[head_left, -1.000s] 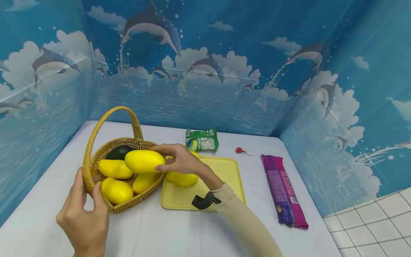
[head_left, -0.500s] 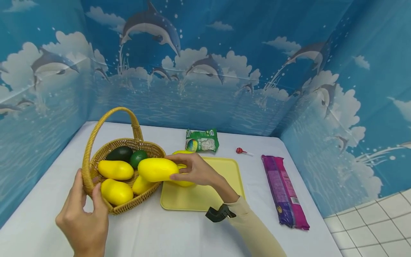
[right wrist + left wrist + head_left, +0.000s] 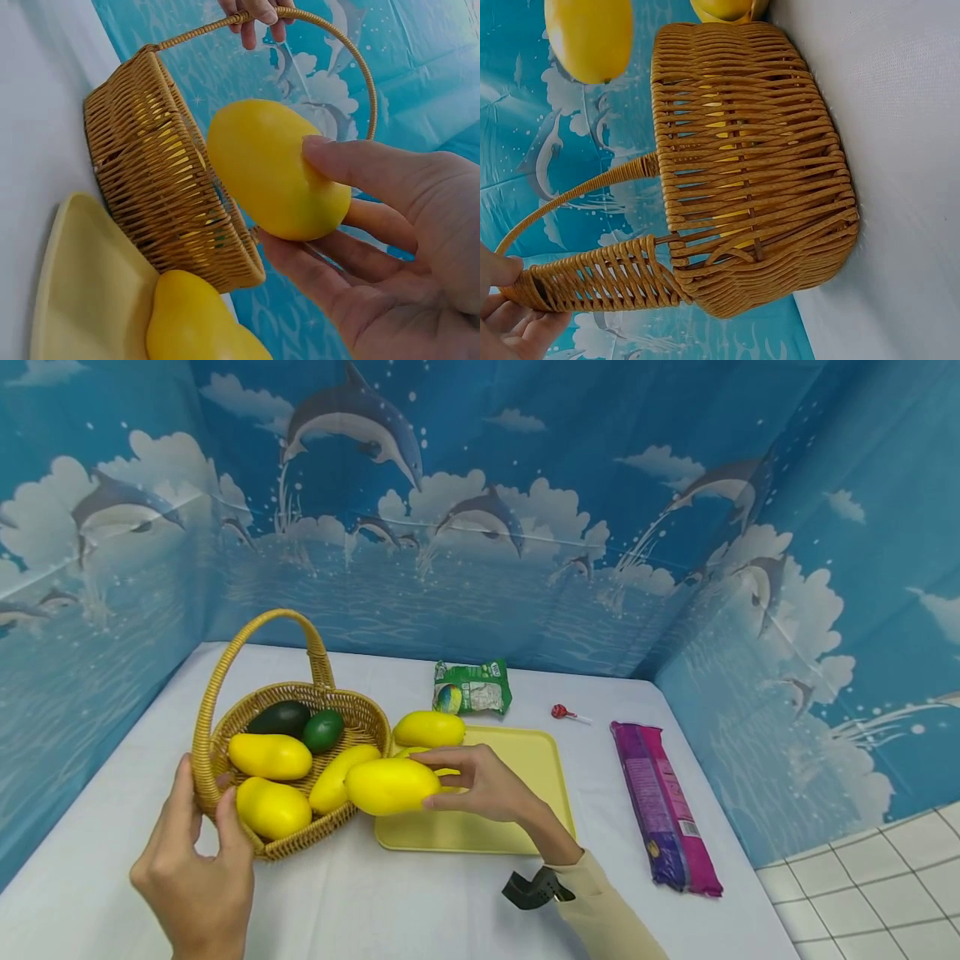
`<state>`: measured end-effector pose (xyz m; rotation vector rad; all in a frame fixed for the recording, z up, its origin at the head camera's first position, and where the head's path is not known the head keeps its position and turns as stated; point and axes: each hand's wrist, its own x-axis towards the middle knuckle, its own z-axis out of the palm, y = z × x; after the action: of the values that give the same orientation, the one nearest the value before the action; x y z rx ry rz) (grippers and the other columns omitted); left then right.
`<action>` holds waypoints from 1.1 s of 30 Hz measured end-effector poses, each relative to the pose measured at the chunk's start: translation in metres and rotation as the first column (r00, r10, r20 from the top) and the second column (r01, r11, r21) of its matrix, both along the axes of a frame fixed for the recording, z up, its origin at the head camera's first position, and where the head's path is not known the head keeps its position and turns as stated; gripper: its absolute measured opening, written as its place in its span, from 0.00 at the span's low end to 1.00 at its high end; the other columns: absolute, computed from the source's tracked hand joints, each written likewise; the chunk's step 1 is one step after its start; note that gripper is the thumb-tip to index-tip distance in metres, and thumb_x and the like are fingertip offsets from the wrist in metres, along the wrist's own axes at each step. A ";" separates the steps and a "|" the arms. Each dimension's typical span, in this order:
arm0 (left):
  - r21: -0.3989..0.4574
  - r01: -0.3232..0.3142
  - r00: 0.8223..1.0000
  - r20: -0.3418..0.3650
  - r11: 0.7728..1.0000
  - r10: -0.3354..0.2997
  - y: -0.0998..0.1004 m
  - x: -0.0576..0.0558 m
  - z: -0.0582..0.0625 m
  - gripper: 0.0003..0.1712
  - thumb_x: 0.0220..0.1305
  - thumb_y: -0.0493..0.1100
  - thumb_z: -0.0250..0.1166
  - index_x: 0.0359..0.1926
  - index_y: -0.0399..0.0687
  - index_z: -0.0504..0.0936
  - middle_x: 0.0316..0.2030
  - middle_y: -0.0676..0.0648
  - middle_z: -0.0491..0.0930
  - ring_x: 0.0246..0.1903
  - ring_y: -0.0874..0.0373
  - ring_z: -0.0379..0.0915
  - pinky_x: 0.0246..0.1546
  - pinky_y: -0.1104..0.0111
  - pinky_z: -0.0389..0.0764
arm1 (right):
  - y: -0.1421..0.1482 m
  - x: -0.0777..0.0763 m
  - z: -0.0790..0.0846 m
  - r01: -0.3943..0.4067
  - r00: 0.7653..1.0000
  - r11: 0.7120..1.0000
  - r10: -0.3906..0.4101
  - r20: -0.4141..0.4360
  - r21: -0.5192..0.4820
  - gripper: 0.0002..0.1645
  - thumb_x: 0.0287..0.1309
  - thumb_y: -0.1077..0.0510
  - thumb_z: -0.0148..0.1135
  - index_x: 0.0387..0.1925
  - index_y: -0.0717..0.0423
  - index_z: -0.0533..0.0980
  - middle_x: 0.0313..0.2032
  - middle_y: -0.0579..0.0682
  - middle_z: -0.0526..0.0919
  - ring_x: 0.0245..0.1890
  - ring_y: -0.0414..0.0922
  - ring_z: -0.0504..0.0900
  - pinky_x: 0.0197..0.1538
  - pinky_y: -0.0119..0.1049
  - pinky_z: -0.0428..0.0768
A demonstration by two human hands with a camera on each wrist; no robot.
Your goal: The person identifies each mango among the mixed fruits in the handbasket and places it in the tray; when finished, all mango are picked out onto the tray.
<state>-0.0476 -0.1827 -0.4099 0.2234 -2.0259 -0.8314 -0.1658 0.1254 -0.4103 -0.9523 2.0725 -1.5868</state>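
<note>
Head view, closest in: my left hand (image 3: 197, 877) had its thumb and fingers curled round the handle (image 3: 201, 752), no wider apart than the cane between them. My right hand (image 3: 491, 785), in a beige sleeve (image 3: 611, 914) with a black strap (image 3: 532, 889) near the wrist, was spread only as far as a yellow mango (image 3: 392, 787), which I pinched between thumb and fingertips. That mango was in the air, just beyond the rim of the wicker basket (image 3: 318, 833); the right wrist view showed it apart from both basket and tray.

Inside the basket lay three yellow mangoes (image 3: 270, 756) and two dark green fruits (image 3: 324, 731). Just to its right, the yellow tray (image 3: 528, 777) held more mangoes (image 3: 429, 728), partly hidden behind my hand. Well off to the right, a long purple-and-pink packet (image 3: 666, 806) carried rows of pale print and a white barcode-like patch, too small to read. Farther back were a red lollipop (image 3: 559, 711) and a green packet (image 3: 471, 687) with white lettering I couldn't make out. Behind everything hung a blue dolphin curtain (image 3: 480, 577).
</note>
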 end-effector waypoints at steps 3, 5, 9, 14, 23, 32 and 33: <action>-0.006 -0.007 1.000 0.007 1.000 0.007 0.000 0.000 0.001 0.33 0.79 0.41 0.65 0.80 0.44 0.70 0.68 0.34 0.78 0.60 0.34 0.82 0.59 0.88 0.68 | 0.004 0.005 -0.004 0.019 1.000 0.999 -0.019 -0.025 0.033 0.34 0.65 0.68 0.74 0.72 0.65 0.77 0.69 0.60 0.81 0.67 0.54 0.82 0.65 0.45 0.85; -0.003 -0.012 1.000 0.007 1.000 0.012 0.000 0.000 0.001 0.33 0.79 0.41 0.66 0.80 0.45 0.70 0.68 0.34 0.79 0.60 0.34 0.82 0.59 0.88 0.69 | 0.007 0.008 -0.007 0.032 0.999 0.998 -0.030 -0.033 0.056 0.34 0.65 0.67 0.75 0.71 0.63 0.77 0.69 0.59 0.82 0.66 0.53 0.82 0.65 0.45 0.85; -0.001 -0.018 1.000 0.007 1.000 0.018 0.000 0.001 0.002 0.33 0.79 0.42 0.66 0.80 0.46 0.70 0.69 0.35 0.78 0.60 0.35 0.82 0.60 0.87 0.69 | 0.010 0.015 -0.011 0.054 0.999 0.994 -0.053 -0.010 0.091 0.34 0.65 0.66 0.76 0.71 0.63 0.78 0.69 0.58 0.81 0.66 0.54 0.81 0.64 0.45 0.86; -0.013 -0.011 1.000 -0.006 1.000 0.011 -0.001 0.000 0.002 0.33 0.79 0.41 0.66 0.80 0.46 0.70 0.68 0.34 0.79 0.59 0.34 0.82 0.59 0.88 0.69 | 0.017 0.019 -0.017 0.073 0.997 0.994 -0.075 0.022 0.087 0.34 0.64 0.67 0.75 0.71 0.64 0.77 0.69 0.61 0.79 0.67 0.56 0.79 0.62 0.43 0.87; -0.016 -0.008 1.000 0.007 1.000 0.008 0.000 0.000 0.000 0.33 0.80 0.43 0.64 0.80 0.45 0.69 0.68 0.33 0.79 0.59 0.33 0.82 0.59 0.88 0.68 | 0.031 0.021 -0.034 0.098 0.995 0.991 -0.098 -0.005 0.095 0.33 0.64 0.68 0.75 0.70 0.65 0.78 0.66 0.62 0.81 0.64 0.57 0.81 0.62 0.41 0.87; -0.015 0.000 1.000 0.005 1.000 0.000 -0.002 -0.001 0.000 0.33 0.80 0.43 0.65 0.80 0.45 0.69 0.68 0.34 0.79 0.60 0.34 0.82 0.60 0.87 0.69 | 0.033 0.023 -0.050 0.128 0.992 0.989 -0.129 0.009 0.075 0.33 0.62 0.68 0.77 0.69 0.65 0.79 0.66 0.61 0.82 0.66 0.57 0.80 0.65 0.41 0.85; -0.013 0.002 1.000 0.006 1.000 -0.002 -0.001 -0.001 0.000 0.33 0.80 0.43 0.65 0.80 0.45 0.69 0.68 0.34 0.78 0.60 0.35 0.81 0.60 0.87 0.69 | 0.032 0.023 -0.052 0.130 0.991 0.989 -0.131 0.008 0.072 0.33 0.61 0.68 0.77 0.68 0.65 0.79 0.66 0.62 0.82 0.67 0.57 0.80 0.65 0.41 0.85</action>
<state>-0.0484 -0.1840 -0.4103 0.2169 -2.0370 -0.8200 -0.1424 0.1579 -0.4620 -0.7945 2.2078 -1.5649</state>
